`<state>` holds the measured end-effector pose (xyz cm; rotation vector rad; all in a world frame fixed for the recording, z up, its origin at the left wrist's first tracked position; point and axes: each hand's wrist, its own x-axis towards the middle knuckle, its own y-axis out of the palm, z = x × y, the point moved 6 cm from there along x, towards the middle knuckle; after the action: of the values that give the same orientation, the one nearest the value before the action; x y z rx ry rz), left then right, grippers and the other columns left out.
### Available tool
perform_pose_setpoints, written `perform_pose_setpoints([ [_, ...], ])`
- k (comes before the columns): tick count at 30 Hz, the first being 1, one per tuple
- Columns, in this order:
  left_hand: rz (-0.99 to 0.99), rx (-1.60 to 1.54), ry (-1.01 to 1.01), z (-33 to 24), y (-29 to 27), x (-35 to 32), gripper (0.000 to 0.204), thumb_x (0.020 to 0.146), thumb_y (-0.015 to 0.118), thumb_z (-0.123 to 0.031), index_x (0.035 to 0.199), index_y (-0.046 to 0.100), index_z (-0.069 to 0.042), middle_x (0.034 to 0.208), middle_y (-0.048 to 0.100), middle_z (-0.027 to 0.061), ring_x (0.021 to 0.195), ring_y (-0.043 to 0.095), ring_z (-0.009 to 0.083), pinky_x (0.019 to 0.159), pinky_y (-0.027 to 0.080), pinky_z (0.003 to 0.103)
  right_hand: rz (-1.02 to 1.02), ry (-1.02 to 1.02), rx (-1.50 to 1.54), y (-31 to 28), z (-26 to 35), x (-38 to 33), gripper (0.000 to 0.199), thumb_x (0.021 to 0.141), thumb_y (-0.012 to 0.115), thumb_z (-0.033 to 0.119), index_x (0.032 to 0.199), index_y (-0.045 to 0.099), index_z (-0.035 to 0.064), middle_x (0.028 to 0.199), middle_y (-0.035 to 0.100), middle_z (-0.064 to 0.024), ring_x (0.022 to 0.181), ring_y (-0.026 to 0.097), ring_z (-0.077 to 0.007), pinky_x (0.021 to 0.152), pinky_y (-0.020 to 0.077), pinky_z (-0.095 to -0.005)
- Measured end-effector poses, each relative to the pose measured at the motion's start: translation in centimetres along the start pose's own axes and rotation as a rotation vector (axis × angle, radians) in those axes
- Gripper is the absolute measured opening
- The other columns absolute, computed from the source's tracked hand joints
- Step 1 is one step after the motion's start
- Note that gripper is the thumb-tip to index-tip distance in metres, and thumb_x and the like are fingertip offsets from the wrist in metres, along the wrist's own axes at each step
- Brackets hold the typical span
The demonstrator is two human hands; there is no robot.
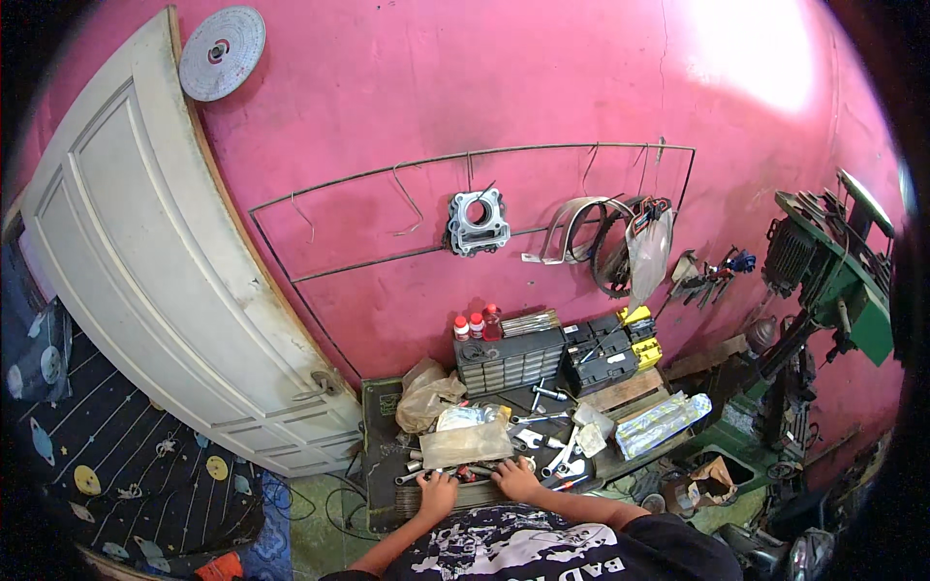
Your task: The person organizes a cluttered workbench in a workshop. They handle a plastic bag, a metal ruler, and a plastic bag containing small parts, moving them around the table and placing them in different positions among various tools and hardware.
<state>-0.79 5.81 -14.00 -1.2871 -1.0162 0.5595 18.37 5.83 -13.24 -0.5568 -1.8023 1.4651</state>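
Hands low centre: left hand (pixel 437 491) and right hand (pixel 516 478) are resting spread flat, gripping nothing, rummaging among loose wrenches (pixel 542 441) for easy reach.

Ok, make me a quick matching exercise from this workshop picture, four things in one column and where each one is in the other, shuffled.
Things:
1. grey disc
2. metal engine block
3. green machine
4. red-capped bottles

Places:
A. on top of the drawer organiser
B. hanging on the wire rack
C. at the far right
D. above the white door

Pairs: 1-D, 2-B, 3-C, 4-A
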Motion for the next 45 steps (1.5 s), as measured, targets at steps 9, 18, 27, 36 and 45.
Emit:
perform_pose_setpoints([
  [9,0.035,-0.024,-0.018,-0.1,0.8,-0.7,0.010,0.083,0.058,-0.016,0.082,0.068,-0.013,0.086,0.064,0.0018,0.094,0.056,0.0227,0.089,0.031,0.062,0.265,0.068,0.095,2.0,0.0,-0.3,0.026,0.092,0.050,0.021,0.105,0.066,0.0057,0.091,0.070,-0.0082,0.108,0.059,-0.0276,0.099,0.0360,-0.0542],
  [18,0.050,-0.011,-0.002,0.7,1.6,-0.6,0.010,0.079,0.064,-0.023,0.077,0.072,-0.017,0.083,0.061,-0.0004,0.096,0.054,0.0220,0.090,0.029,0.062,0.247,0.035,-0.006,3.1,0.3,0.4,0.020,0.090,0.052,0.021,0.093,0.067,0.0078,0.086,0.069,-0.0025,0.100,0.059,-0.0238,0.095,0.0358,-0.0566],
  [27,0.116,-0.051,0.032,0.1,1.0,-0.3,0.011,0.083,0.059,-0.018,0.081,0.069,-0.015,0.085,0.063,0.0009,0.096,0.056,0.0212,0.093,0.029,0.062,0.358,-0.013,-0.029,3.5,0.2,0.6,0.022,0.091,0.051,0.019,0.097,0.068,0.0061,0.095,0.071,-0.0049,0.109,0.059,-0.0251,0.099,0.0343,-0.0606],
  [36,0.030,-0.093,0.074,0.2,1.6,-0.6,0.009,0.079,0.065,-0.022,0.082,0.067,-0.014,0.084,0.063,0.0005,0.094,0.056,0.0212,0.093,0.029,0.061,0.385,0.029,0.029,3.6,0.0,0.3,0.022,0.092,0.051,0.020,0.100,0.067,0.0075,0.096,0.071,-0.0041,0.109,0.059,-0.0233,0.099,0.0346,-0.0599],
  [45,0.010,-0.125,0.068,0.0,1.1,-0.7,0.007,0.083,0.064,-0.020,0.083,0.069,-0.015,0.083,0.065,-0.0004,0.094,0.057,0.0199,0.094,0.029,0.059,0.298,0.081,0.093,2.8,-0.4,0.0,0.022,0.091,0.052,0.020,0.106,0.066,0.0105,0.094,0.071,-0.0045,0.108,0.059,-0.0234,0.102,0.0325,-0.0629],
])
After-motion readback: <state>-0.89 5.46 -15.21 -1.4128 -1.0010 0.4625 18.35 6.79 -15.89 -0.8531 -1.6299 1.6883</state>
